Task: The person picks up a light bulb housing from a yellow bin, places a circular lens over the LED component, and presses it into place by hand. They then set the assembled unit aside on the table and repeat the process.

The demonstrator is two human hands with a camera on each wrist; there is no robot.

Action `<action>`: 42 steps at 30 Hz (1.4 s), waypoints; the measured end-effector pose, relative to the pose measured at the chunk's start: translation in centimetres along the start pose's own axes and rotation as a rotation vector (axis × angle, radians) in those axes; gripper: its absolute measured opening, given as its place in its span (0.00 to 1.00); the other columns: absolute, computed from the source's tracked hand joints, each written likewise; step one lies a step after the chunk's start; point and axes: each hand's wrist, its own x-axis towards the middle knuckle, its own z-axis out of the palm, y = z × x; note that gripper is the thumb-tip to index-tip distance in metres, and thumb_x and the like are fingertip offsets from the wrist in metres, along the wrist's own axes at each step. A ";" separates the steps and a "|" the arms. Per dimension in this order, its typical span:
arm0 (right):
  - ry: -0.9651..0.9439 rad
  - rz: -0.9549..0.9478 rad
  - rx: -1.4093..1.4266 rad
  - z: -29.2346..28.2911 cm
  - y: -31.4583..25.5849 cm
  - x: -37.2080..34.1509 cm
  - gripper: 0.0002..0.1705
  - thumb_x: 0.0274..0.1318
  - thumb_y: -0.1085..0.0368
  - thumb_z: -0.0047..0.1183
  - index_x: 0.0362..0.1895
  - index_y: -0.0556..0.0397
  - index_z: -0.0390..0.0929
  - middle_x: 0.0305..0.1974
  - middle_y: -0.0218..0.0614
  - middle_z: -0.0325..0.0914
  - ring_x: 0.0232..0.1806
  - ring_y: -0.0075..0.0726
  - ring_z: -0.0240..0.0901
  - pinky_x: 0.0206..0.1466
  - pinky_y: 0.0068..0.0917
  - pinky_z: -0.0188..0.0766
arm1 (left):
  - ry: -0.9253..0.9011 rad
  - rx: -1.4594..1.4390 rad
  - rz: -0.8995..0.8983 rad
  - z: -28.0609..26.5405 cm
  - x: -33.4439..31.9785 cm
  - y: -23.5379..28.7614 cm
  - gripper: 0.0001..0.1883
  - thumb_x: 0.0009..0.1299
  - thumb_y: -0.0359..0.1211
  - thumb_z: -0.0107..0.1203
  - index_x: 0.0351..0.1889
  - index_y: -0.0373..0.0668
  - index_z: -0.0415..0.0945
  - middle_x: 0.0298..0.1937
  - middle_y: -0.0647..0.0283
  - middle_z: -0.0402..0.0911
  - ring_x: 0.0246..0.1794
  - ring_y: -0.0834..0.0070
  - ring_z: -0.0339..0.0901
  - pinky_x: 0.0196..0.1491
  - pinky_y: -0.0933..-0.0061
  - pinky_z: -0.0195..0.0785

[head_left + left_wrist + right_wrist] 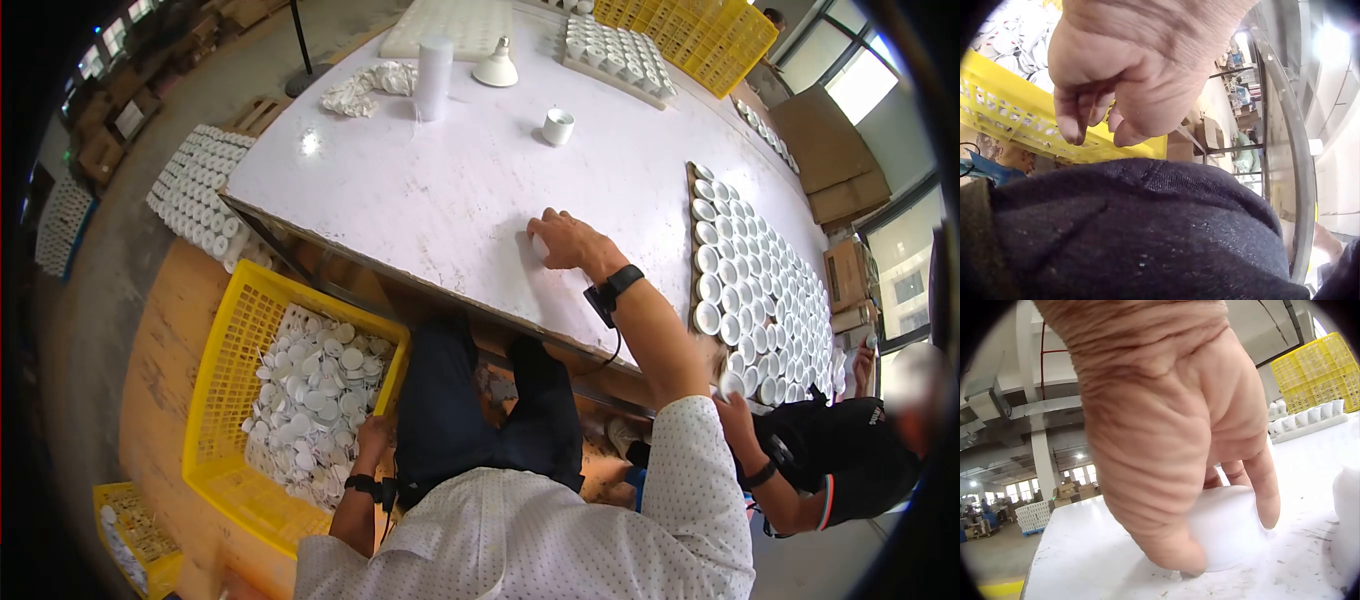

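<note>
On the white tabletop my right hand (572,243) grips a smooth white cup-shaped piece (1225,528), thumb on one side and fingers curled round the other. The piece stands on the table surface, mostly covered by the hand in the head view. My left hand (1129,75) hangs low beside the rim of a yellow plastic crate (230,340), its fingers loosely curled and nothing visible in them. Many flat white discs (320,400) fill that crate. Farther up the table from the right hand stands a small white cup (558,126).
A reflector bulb (495,68), a white roll (433,80) and a crumpled cloth (365,90) lie toward the far side. Rows of white cups (740,270) cover the table's right side, where another person (840,460) works. A yellow crate (690,40) stands at the back.
</note>
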 end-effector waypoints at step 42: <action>0.975 -1.351 1.243 -5.6 -15.8 -37.8 0.11 0.46 0.73 0.56 0.35 0.47 0.83 0.54 0.22 0.68 0.25 0.31 0.72 0.18 0.16 0.59 | -0.180 -0.043 0.615 3.7 -3.0 10.3 0.15 0.65 0.25 0.49 0.50 0.30 0.68 0.54 0.54 0.73 0.49 0.72 0.75 0.50 0.78 0.67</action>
